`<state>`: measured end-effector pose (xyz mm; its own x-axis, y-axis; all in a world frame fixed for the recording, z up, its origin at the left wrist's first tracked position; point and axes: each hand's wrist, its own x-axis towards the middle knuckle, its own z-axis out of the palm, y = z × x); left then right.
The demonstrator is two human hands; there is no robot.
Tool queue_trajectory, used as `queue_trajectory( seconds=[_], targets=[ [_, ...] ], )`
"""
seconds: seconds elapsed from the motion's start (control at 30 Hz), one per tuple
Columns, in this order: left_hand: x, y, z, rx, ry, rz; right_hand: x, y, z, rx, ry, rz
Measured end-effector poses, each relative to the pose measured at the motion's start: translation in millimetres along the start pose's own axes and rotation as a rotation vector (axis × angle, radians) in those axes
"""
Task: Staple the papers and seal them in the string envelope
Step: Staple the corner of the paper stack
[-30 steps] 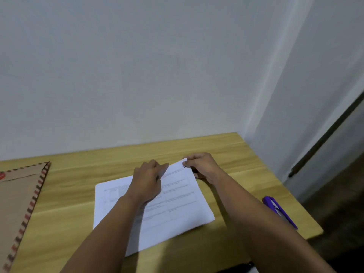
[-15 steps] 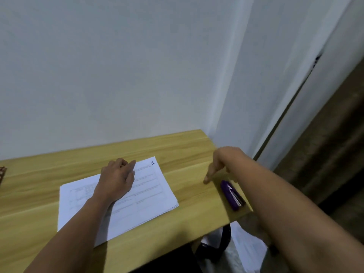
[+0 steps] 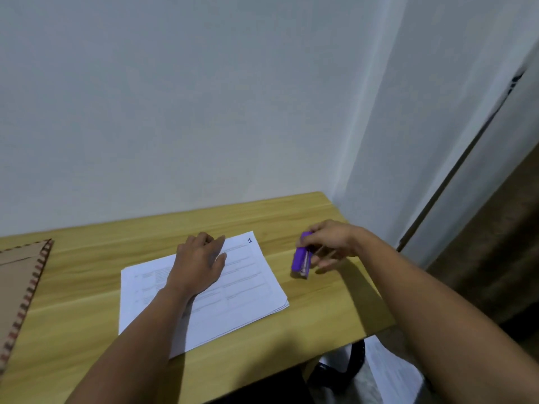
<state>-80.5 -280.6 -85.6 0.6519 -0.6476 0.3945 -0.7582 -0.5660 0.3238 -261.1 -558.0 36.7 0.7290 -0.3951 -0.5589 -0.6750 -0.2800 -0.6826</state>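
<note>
Pale wooden table (image 3: 262, 354), light grain running left to right, pushed against a plain white wall (image 3: 175, 112) in a room corner. 2nd white wall surface (image 3: 408, 126) to the right, meeting the 1st just past the table's far right corner. Dark narrow vertical strip (image 3: 455, 176) along the edge of that right surface, slanting in the wide-angle view. Brown textured surface (image 3: 501, 243) further right, blurred. Pale floor (image 3: 388, 380) below the table's near right edge, with a dark curved item (image 3: 354, 365) there, not identifiable. Soft, even light; faint shadows on the tabletop.
</note>
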Motion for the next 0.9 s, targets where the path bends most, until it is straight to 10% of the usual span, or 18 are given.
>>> queue_trajectory(
  seconds=[0.27, 0.53, 0.9],
  targets=[
    [0, -2, 2, -0.051, 0.017, -0.009, 28, 0, 39, 0.179, 0.015, -0.231],
    [0, -1, 2, -0.062, 0.011, -0.005, 48, -9, 61, -0.379, 0.04, -0.282],
    [-1, 0, 1, -0.107, 0.007, -0.013, 68, 15, 59, -0.151, 0.139, -0.397]
  ],
)
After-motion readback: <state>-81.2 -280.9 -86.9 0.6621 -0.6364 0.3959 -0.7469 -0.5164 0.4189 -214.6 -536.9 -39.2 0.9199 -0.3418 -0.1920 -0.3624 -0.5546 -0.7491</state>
